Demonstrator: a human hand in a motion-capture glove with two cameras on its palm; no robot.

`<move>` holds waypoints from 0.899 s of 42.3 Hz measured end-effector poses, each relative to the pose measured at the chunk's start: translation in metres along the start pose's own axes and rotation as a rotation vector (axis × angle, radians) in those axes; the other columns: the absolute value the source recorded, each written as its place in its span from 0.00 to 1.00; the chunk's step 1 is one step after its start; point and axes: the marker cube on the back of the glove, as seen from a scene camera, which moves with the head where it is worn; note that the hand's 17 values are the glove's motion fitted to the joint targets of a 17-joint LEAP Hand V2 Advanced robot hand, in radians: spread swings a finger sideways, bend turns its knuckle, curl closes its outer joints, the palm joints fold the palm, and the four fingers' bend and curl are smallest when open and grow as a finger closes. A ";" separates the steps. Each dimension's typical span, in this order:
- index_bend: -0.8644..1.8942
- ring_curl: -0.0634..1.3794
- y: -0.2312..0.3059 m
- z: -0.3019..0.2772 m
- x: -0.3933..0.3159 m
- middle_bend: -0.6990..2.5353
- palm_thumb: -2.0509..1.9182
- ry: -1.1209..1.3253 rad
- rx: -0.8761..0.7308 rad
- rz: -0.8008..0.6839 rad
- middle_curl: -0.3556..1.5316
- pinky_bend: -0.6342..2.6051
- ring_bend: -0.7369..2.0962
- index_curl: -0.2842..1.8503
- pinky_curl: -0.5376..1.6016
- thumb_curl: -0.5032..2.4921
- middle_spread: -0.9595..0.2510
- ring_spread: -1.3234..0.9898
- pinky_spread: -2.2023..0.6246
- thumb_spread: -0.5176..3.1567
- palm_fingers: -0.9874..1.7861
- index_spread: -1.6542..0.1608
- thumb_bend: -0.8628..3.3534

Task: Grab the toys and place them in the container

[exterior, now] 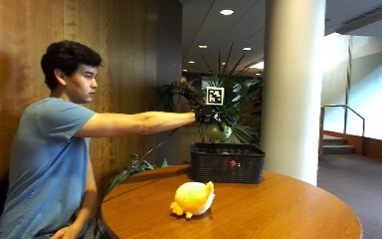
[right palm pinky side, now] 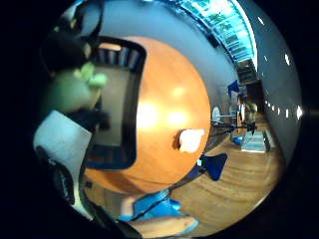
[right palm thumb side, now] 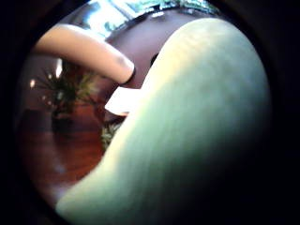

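Gloved right hand [exterior: 207, 115] out at full arm's reach, gripping green plush toy [exterior: 217, 131] from above, fingers curled round its top. Hanging clear over black basket [exterior: 227, 163], open air between toy and rim. Long axis of the green toy roughly vertical, rounded bulk pointing down toward the basket mouth. Fills most of the thumb side palm view [right palm thumb side: 197, 140], pressed close to the palm. Seen in the little finger side view as well [right palm pinky side: 75, 87], poised above the basket's open interior [right palm pinky side: 130, 107]. Basket standing upright toward the far side of round wooden table [exterior: 284, 209], set back from the edge, something small and red just visible through its mesh. Yellow plush toy [exterior: 193, 197] sitting alone nearer the person, well apart from the basket, bare tabletop all around it. Which way it faces: cannot tell.
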 end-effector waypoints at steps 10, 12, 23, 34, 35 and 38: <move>0.33 0.51 0.003 -0.007 0.006 0.29 0.49 0.021 -0.002 -0.002 0.53 0.66 0.58 0.32 0.48 0.36 0.75 0.47 0.71 0.40 0.32 0.76 0.18; 0.33 0.50 0.006 -0.011 0.012 0.28 0.49 0.054 -0.003 -0.013 0.52 0.67 0.56 0.31 0.48 0.35 0.78 0.49 0.73 0.40 0.31 0.77 0.18; 0.35 0.42 0.011 -0.038 0.019 0.26 0.48 0.204 0.030 0.033 0.46 0.68 0.46 0.28 0.46 0.30 0.89 0.57 0.78 0.39 0.28 0.77 0.18; 0.34 0.38 0.034 -0.066 0.072 0.26 0.48 -0.087 0.047 0.261 0.43 0.65 0.43 0.25 0.44 0.27 0.91 0.60 0.80 0.38 0.28 0.77 0.18; 0.34 0.38 0.040 -0.064 0.086 0.26 0.48 -0.039 0.038 0.239 0.43 0.66 0.43 0.25 0.44 0.27 0.91 0.60 0.80 0.38 0.28 0.77 0.18; 0.34 0.38 0.061 -0.056 0.130 0.26 0.48 0.088 0.007 0.191 0.42 0.65 0.42 0.25 0.44 0.26 0.91 0.61 0.80 0.38 0.28 0.77 0.18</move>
